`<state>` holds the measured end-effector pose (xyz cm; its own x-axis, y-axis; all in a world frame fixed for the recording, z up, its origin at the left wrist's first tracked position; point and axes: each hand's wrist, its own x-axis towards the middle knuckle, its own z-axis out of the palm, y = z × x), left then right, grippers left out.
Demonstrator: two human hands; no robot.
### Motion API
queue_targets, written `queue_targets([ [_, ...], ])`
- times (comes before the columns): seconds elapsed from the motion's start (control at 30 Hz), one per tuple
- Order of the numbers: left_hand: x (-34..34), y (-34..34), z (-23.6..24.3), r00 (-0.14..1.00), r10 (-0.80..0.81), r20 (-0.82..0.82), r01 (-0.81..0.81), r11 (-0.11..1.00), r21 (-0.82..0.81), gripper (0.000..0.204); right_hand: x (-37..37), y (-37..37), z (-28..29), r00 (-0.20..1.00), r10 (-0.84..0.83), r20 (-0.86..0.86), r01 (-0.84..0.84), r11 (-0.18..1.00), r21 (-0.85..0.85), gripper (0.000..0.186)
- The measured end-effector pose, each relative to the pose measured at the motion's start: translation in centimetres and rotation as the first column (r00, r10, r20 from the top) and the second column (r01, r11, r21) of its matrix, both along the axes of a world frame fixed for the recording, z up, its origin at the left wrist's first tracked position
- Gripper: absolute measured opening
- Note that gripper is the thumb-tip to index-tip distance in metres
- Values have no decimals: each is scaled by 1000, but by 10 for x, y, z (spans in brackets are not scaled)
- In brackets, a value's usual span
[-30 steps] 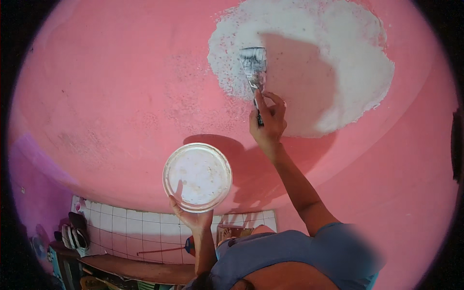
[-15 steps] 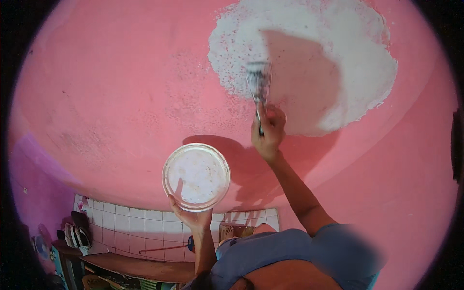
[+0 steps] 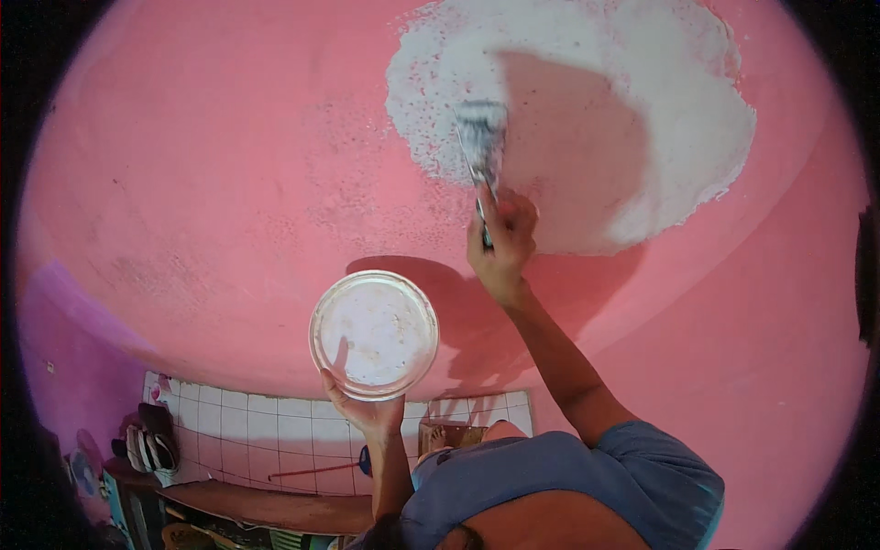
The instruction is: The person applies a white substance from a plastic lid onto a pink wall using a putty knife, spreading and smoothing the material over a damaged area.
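Observation:
My right hand point(image 3: 501, 240) grips a putty knife point(image 3: 480, 133), its wide metal blade smeared white and held at the left part of a white plaster patch point(image 3: 687, 119) on the pink wall point(image 3: 211, 183); a shadow covers the patch's middle. Lower down, my left hand point(image 3: 367, 408) holds a round white lid point(image 3: 374, 325) from underneath, its thumb on the near rim. Pale, spotty residue shows on the lid. Pink speckled, roughened wall lies left of the patch.
Below are a tiled white strip point(image 3: 252, 412), a long brown wooden board point(image 3: 266, 504), piled dark and white items point(image 3: 151, 440), a red stick point(image 3: 316, 467) and a fan point(image 3: 84, 463). A purple wall point(image 3: 78, 330) stands at the left.
The putty knife moved down along the patch, then slightly up and left. The lid and my left hand stayed nearly in place.

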<state>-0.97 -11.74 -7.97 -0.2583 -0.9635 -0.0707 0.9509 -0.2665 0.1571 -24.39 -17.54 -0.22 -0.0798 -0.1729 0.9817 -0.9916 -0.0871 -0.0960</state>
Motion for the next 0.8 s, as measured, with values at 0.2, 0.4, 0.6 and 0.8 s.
queue_targets([
  [0.2, -3, 1, 1, 999, 43, -7, -43, 999, 32, 69, -6, -1, -45, 996, -19, -82, 23, 999, 43, 46],
  [0.4, -1, -2, -3, 995, 72, 74, -72, 997, 1, 71, -2, 25, -67, 992, 123, 33, -127, 962, 240, 49],
  [0.6, -1, -1, 1, 1000, 5, -18, -5, 1000, 3, 68, 3, 0, 13, 987, 107, -121, -99, 992, 72, 49],
  [0.8, -2, -1, -5, 998, 58, -17, -57, 998, 38, 72, -26, 15, -67, 965, 198, -173, -164, 967, 193, 50],
])
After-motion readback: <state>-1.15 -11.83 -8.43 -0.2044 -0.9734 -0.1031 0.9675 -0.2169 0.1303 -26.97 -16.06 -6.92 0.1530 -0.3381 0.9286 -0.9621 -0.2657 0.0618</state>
